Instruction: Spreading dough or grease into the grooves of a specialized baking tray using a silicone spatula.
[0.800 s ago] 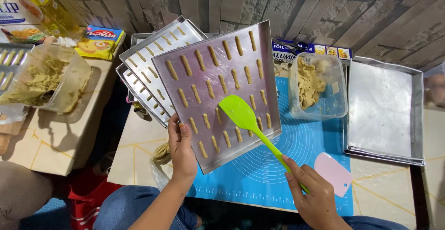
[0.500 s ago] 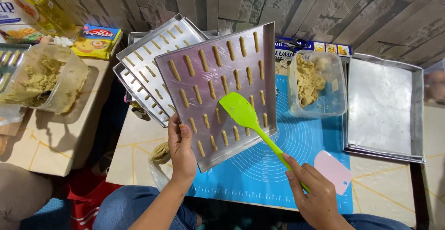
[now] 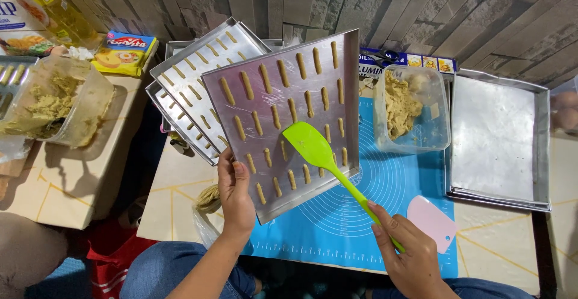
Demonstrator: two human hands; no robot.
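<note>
Hands work over a low table, seen from above. The left hand (image 3: 236, 193) grips the near left edge of a square metal baking tray (image 3: 283, 118), holding it tilted above the table; rows of short dough sticks (image 3: 265, 77) lie on it. The right hand (image 3: 406, 255) is closed around the handle of a lime-green spatula (image 3: 319, 154), whose blade rests on the tray's lower part, among the sticks.

Under the tray lies a blue baking mat (image 3: 361, 214) printed with circles, and a pink scraper (image 3: 431, 223) sits on it just beside the right hand. Behind the held tray, more filled trays (image 3: 191, 73) are stacked. A clear tub of dough (image 3: 410, 109) stands on the mat's far right, with a long dark blue box (image 3: 409, 63) behind it against the wall. An empty metal tray (image 3: 497, 136) lies at far right. At far left stand another dough tub (image 3: 57, 103), a flat yellow packet with a red label (image 3: 123, 52) and a yellow bottle (image 3: 51, 7).
</note>
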